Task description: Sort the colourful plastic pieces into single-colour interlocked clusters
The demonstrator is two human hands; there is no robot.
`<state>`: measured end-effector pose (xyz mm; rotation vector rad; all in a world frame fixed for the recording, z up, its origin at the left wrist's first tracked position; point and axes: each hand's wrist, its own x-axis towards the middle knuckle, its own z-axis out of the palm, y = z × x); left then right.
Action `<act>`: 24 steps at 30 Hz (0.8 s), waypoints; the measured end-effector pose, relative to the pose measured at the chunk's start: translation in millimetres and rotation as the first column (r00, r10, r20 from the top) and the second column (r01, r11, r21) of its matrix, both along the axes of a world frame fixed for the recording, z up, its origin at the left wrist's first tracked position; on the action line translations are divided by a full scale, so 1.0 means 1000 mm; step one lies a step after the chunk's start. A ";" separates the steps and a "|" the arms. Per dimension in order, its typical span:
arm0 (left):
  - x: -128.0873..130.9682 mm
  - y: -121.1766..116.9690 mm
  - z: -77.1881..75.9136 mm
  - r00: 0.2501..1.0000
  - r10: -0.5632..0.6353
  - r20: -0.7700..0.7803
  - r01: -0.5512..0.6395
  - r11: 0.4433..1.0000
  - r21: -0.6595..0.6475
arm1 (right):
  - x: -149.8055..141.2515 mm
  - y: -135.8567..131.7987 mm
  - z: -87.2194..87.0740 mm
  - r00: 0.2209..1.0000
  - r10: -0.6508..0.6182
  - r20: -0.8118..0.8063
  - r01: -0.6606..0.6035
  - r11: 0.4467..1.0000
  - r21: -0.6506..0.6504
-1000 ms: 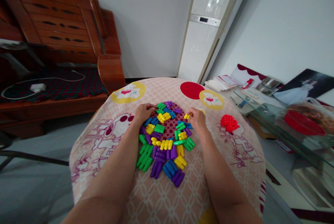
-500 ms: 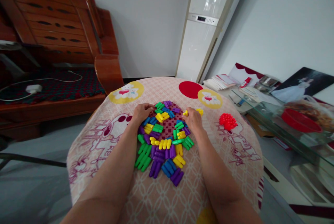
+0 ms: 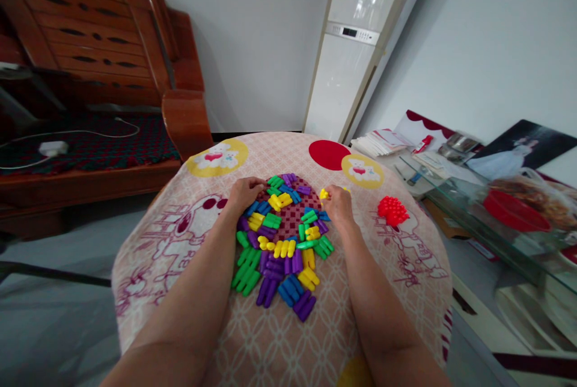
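Note:
Many plastic building pieces shaped like joined rods lie on the table. Among them are a green pair (image 3: 247,271), a purple pair (image 3: 267,292), a blue piece (image 3: 291,289) and a yellow row (image 3: 285,248). My left hand (image 3: 246,193) rests at the far left edge of this ring, fingers loosely bent beside the blue and green pieces, holding nothing I can see. At the far right, my right hand (image 3: 339,204) pinches a small yellow building piece (image 3: 324,194) at its fingertips. Behind that hand, a bit of another yellow piece (image 3: 347,189) shows.
A cluster of red pieces (image 3: 393,211) lies right of my right arm on the patterned tablecloth (image 3: 279,351). Along the right stands a glass shelf (image 3: 444,195) with papers and a red bowl (image 3: 516,211). A wooden bench (image 3: 187,116) is at the left.
My right hand has shifted very slightly right with the yellow piece and now covers more of the yellow piece behind it. My left hand stays in place. The view has tilted a little.

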<state>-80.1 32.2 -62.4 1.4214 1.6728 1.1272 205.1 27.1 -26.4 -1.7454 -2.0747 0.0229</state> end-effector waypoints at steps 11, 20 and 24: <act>-0.001 0.001 -0.003 1.000 0.001 -0.014 -0.001 1.000 0.000 | 0.010 -0.001 0.007 0.985 -0.071 -0.160 0.064 0.997 -0.049; 0.000 0.001 -0.002 1.000 0.001 0.011 -0.001 1.000 0.000 | 0.054 0.004 0.030 0.961 -0.111 -0.252 0.121 0.992 0.025; 0.001 0.001 -0.003 0.999 0.008 0.032 -0.008 1.000 -0.016 | 0.060 0.003 0.034 0.968 -0.103 -0.229 0.117 0.992 0.047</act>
